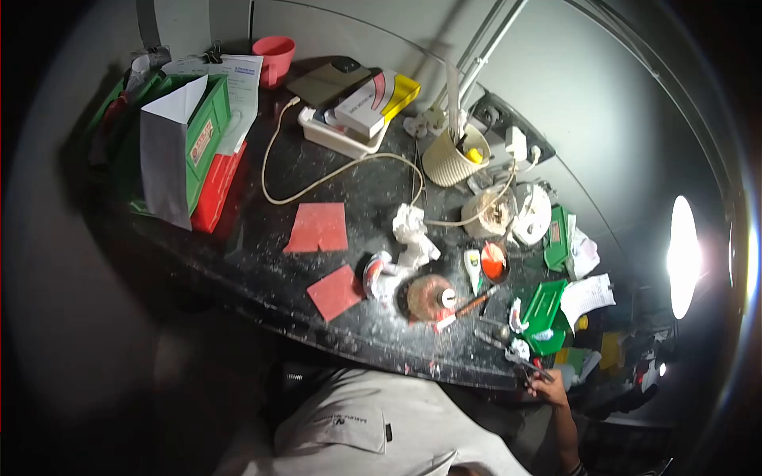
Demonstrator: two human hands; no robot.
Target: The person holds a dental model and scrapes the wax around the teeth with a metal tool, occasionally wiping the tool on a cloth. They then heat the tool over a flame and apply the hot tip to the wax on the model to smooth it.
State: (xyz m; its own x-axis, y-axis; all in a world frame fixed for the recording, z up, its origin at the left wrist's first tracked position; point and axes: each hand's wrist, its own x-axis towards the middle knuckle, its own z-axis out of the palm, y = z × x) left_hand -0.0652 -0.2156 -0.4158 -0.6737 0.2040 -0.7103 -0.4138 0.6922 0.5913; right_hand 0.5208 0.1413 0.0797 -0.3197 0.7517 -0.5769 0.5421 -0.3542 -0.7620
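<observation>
My right hand [548, 386] is at the lower right, by the bench's front edge. Its fingers are closed around a slim dark tool [530, 366] that I cannot make out clearly. Just beyond it are a crumpled white scrap [519, 349] and a green tray [544, 317]. Left of these, a round brownish burner-like pot [429, 298] with a white top stands beside a brush-like stick [476, 301]. A pink-and-white dental model [379, 275] lies left of the pot. My left hand is out of view.
Two red sheets [317, 228] lie mid-bench. Behind are a white tray [341, 136] with boxes, a pale cable [349, 165], a ribbed holder [454, 159] and a red cup [275, 60]. Green bins [208, 119] stand left; a bright lamp [683, 258] is at right.
</observation>
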